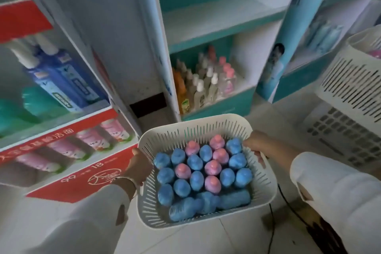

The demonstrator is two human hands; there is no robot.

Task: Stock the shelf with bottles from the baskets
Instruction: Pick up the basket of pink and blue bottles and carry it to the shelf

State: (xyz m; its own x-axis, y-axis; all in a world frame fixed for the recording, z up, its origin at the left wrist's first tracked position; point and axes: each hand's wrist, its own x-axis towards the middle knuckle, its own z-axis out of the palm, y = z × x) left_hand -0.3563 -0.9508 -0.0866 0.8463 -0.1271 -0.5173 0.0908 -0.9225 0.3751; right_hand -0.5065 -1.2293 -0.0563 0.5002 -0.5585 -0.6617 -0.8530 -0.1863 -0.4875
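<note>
Left hand point(137, 164) and right hand point(256, 146) each grip an opposite rim of the white basket point(206, 128), packed with blue and pink bottles point(201, 168). Tilting it could topple them before reaching the teal shelf point(218, 16) beyond.

Basket point(206, 130) at centre of view. Left hand point(140, 166) grips its rim at 9 o'clock, right hand point(257, 146) at 3 o'clock.

Inside it, bottles point(195, 163) stand upright, packed touching. A few lying bottles point(208, 202) rest along the 6 o'clock wall.

From basket:
- 12 o'clock, behind: shelf unit point(216, 18), shelf bottles point(204, 86) in rows in its lower compartment.
- 10 o'clock: display rack point(68, 123).
- 2 o'clock: second basket point(354, 80) on a crate point(338, 130).
- 5 o'clock: cable point(273, 225) on floor.
</note>
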